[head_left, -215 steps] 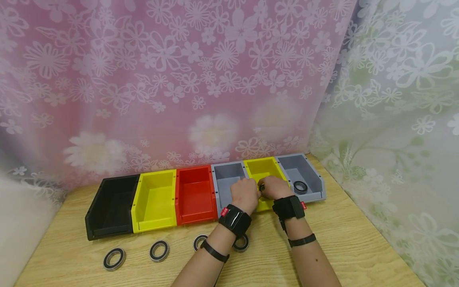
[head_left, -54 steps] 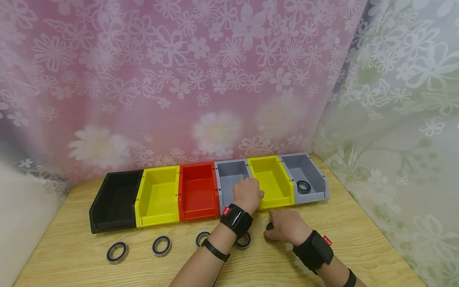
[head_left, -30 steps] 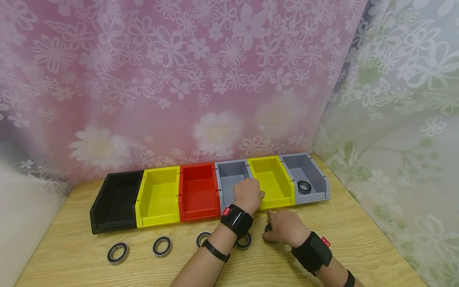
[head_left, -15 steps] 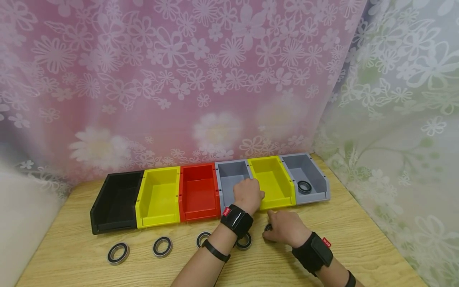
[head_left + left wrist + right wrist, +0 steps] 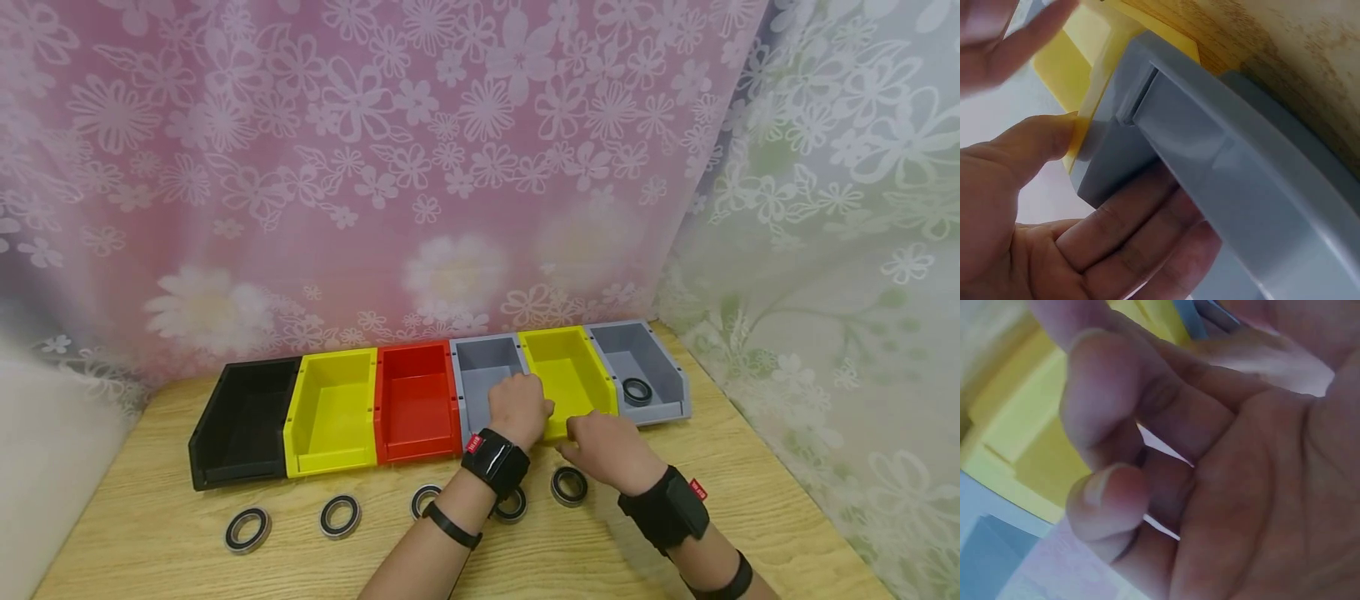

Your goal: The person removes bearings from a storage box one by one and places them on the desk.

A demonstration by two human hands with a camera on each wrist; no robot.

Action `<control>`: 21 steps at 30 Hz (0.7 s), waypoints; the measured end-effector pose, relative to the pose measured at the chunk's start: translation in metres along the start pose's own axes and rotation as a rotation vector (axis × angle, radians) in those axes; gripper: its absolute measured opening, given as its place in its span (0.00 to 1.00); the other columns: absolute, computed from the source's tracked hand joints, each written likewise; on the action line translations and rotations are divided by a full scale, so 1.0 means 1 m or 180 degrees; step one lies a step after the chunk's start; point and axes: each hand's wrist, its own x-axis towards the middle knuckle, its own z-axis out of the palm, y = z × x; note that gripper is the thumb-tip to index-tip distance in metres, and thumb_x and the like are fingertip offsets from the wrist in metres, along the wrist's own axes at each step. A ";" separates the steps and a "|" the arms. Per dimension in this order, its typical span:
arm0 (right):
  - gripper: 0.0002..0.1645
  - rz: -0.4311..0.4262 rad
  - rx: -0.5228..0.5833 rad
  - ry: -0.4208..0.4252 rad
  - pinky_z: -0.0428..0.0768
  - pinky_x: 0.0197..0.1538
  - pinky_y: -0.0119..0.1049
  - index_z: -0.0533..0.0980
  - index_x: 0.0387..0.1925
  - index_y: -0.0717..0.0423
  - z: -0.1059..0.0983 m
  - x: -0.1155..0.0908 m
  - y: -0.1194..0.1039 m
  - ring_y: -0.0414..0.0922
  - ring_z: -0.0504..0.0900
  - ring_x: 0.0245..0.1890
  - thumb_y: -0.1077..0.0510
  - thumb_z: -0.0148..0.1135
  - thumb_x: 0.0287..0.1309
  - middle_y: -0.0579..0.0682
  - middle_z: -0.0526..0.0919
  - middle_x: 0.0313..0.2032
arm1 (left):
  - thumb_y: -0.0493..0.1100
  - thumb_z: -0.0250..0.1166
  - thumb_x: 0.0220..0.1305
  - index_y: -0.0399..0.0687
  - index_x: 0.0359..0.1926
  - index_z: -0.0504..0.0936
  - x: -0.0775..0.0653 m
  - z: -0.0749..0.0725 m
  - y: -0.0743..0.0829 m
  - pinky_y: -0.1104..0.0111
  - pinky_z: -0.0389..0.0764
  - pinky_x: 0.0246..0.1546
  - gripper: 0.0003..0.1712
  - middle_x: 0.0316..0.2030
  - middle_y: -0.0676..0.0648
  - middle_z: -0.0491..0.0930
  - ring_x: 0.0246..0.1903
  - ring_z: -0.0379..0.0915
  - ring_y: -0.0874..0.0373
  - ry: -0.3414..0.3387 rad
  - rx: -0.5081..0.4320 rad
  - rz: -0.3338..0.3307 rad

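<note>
My left hand (image 5: 519, 408) grips the adjoining walls of the middle grey storage bin (image 5: 480, 367) and the right-hand yellow bin (image 5: 573, 379). In the left wrist view the thumb lies on the yellow side and the fingers (image 5: 1129, 250) reach inside the grey bin (image 5: 1241, 187). My right hand (image 5: 611, 450) hovers at the front lip of that yellow bin, fingers loosely bent and holding nothing; whether it touches the lip I cannot tell. Just below it a ball bearing (image 5: 569, 486) lies flat on the table. Another bearing (image 5: 637, 392) sits in the far-right grey bin (image 5: 660, 412).
Leftward in the row stand a red bin (image 5: 416, 408), a yellow bin (image 5: 330, 408) and a black bin (image 5: 243, 425). More bearings lie in front: one at left (image 5: 247, 530), one beside it (image 5: 340, 516), and two partly behind the left forearm. Curtains hang behind the wooden table (image 5: 172, 467).
The right hand took a bearing from the right yellow bin to the table, held it there, then let go and rose toward the bin's front. The left hand stays at the bin wall.
</note>
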 end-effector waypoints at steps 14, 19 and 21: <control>0.18 -0.0255 0.0281 0.0412 0.72 0.24 0.35 0.82 0.51 0.58 -0.052 0.026 -0.013 0.41 0.73 0.20 0.50 0.66 0.69 0.46 0.80 0.27 | 0.54 0.72 0.66 0.48 0.28 0.87 -0.001 0.004 -0.003 0.66 0.69 0.16 0.16 0.17 0.51 0.72 0.18 0.71 0.57 0.0205 0.0042 0.0111; 0.21 -0.0262 0.0501 0.0528 0.79 0.32 0.37 0.81 0.55 0.57 -0.058 0.034 -0.019 0.43 0.81 0.31 0.47 0.65 0.70 0.50 0.87 0.41 | 0.57 0.70 0.67 0.51 0.26 0.86 -0.001 0.003 -0.002 0.66 0.72 0.18 0.18 0.17 0.51 0.74 0.19 0.74 0.56 0.0219 0.0087 0.0093; 0.22 -0.0249 0.0543 0.0562 0.80 0.34 0.38 0.81 0.56 0.57 -0.058 0.036 -0.021 0.44 0.81 0.33 0.47 0.65 0.70 0.51 0.87 0.43 | 0.57 0.70 0.67 0.51 0.23 0.83 -0.002 0.002 -0.003 0.65 0.73 0.18 0.20 0.18 0.51 0.74 0.20 0.75 0.55 0.0213 0.0062 0.0067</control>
